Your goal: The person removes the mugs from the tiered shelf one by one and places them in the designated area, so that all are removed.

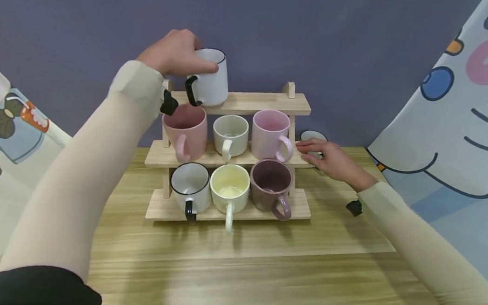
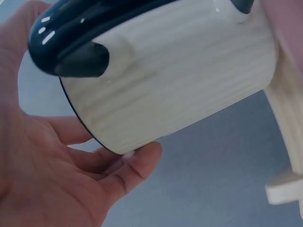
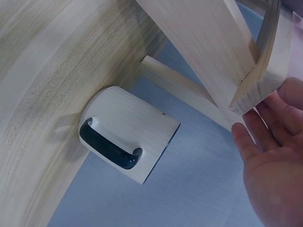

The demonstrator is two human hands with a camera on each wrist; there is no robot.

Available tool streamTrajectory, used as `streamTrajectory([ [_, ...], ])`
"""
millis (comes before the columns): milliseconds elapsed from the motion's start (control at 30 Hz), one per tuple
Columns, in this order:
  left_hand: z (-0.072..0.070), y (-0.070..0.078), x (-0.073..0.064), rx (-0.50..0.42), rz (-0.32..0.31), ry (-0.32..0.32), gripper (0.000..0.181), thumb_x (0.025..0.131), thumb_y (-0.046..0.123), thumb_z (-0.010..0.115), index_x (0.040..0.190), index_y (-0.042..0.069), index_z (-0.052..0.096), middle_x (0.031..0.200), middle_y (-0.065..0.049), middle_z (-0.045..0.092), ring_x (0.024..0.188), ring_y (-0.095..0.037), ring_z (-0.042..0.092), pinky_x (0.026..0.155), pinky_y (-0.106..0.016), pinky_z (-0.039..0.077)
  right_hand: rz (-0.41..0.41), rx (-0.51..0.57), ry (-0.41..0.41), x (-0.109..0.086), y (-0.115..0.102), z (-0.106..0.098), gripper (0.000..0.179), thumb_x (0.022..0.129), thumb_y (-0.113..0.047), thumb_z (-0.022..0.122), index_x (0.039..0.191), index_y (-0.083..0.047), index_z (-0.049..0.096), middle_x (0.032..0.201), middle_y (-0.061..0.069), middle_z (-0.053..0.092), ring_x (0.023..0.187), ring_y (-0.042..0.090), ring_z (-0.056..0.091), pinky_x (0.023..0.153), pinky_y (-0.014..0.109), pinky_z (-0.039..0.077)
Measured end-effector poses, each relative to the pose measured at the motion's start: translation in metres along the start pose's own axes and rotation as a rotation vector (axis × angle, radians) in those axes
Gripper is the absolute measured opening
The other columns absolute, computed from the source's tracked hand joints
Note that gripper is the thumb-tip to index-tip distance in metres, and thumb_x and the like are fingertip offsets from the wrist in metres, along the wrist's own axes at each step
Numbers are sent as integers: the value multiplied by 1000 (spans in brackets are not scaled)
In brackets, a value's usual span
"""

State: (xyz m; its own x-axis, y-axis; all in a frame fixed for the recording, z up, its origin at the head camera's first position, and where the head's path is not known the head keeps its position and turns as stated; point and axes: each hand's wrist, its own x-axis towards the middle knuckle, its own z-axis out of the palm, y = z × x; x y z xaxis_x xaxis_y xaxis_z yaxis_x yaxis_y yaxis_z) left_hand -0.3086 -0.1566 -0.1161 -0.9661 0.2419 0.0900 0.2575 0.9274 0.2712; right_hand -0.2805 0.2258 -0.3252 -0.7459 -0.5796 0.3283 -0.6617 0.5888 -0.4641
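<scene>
My left hand (image 1: 176, 55) holds a white mug (image 1: 216, 83) with a black rim and black handle from above, at the left end of the wooden rack's top shelf (image 1: 251, 101). In the left wrist view, fingers lie along the side of this mug (image 2: 180, 75) near its rim. My right hand (image 1: 331, 162) touches the right end of the middle shelf, its fingers fairly straight; the right wrist view has the fingertips (image 3: 244, 137) against the shelf end (image 3: 262, 90). Behind that hand, a second white mug (image 3: 128, 127) with a dark handle stands on the table.
The middle shelf carries a dusty-pink mug (image 1: 188, 133), a white mug (image 1: 231, 135) and a light-pink mug (image 1: 267, 137). Below are a black-rimmed white mug (image 1: 191, 189), a pale-yellow mug (image 1: 228, 189) and a plum mug (image 1: 269, 186). A grey-blue backdrop (image 1: 338, 51) hangs behind.
</scene>
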Motion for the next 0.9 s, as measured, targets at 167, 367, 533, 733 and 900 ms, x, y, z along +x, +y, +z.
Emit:
streamTrajectory([
  [167, -17, -12, -13, -17, -20, 62, 69, 81, 58, 54, 119, 0, 56, 112, -16, 55, 88, -28, 48, 68, -41, 41, -10, 11, 2, 1, 1, 0, 28, 91, -7, 64, 117, 2, 65, 126, 12, 58, 123, 32, 46, 97, 49, 37],
  [367, -34, -27, -35, -12, -36, 108, 79, 82, 55, 56, 136, -1, 46, 127, -20, 50, 99, -31, 48, 74, -44, 41, 5, 6, -6, -2, 7, -1, 29, 92, -10, 62, 119, 1, 64, 127, 12, 57, 123, 33, 45, 94, 50, 39],
  [533, -42, -42, -53, -9, -47, 144, 83, 82, 53, 58, 142, -1, 38, 131, -25, 47, 102, -36, 48, 77, -49, 41, 6, 7, 1, -10, 12, -4, 29, 93, -9, 61, 119, 3, 63, 126, 13, 57, 122, 34, 46, 93, 52, 39],
  [733, -51, -67, -74, 26, -91, 150, 84, 82, 52, 61, 142, -2, 38, 130, -29, 45, 106, -39, 44, 74, -52, 38, -14, -7, 32, -16, 16, -6, 28, 93, -7, 60, 119, 3, 63, 126, 13, 57, 120, 33, 48, 93, 50, 39],
  [900, -47, -99, -93, 44, -141, 116, 83, 83, 53, 61, 140, -3, 39, 132, -32, 42, 110, -43, 40, 73, -56, 37, -13, -27, 47, -18, 17, -7, 28, 92, -7, 61, 119, 3, 63, 126, 12, 58, 120, 32, 49, 92, 49, 40],
])
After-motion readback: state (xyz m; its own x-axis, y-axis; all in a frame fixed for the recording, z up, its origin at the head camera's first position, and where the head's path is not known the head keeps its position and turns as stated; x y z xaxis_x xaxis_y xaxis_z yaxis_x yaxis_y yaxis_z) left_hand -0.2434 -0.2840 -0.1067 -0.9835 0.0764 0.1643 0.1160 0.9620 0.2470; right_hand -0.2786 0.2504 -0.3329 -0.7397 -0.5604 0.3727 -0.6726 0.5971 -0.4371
